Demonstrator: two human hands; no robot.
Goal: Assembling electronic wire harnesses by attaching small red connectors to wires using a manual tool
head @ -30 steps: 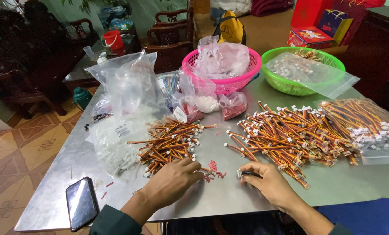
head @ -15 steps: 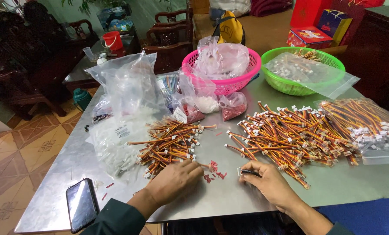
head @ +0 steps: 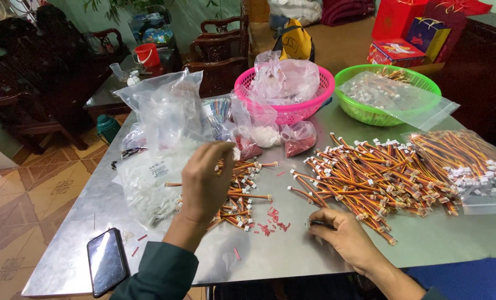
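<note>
Small pile of orange-black wire leads (head: 239,194) lies centre of frame on grey metal surface (head: 436,239). Left hand (head: 203,180) raised above it, fingers bunched; cannot tell what its grip holds. Right hand (head: 345,236), lower centre-right, rests on surface, grip pinching thin dark tool (head: 321,224). Larger wire heap (head: 381,175) at right. Red scraps (head: 271,221) between hands. Black phone (head: 107,261) lower left. Pink basket (head: 286,91), green basket (head: 386,91) at top.
</note>
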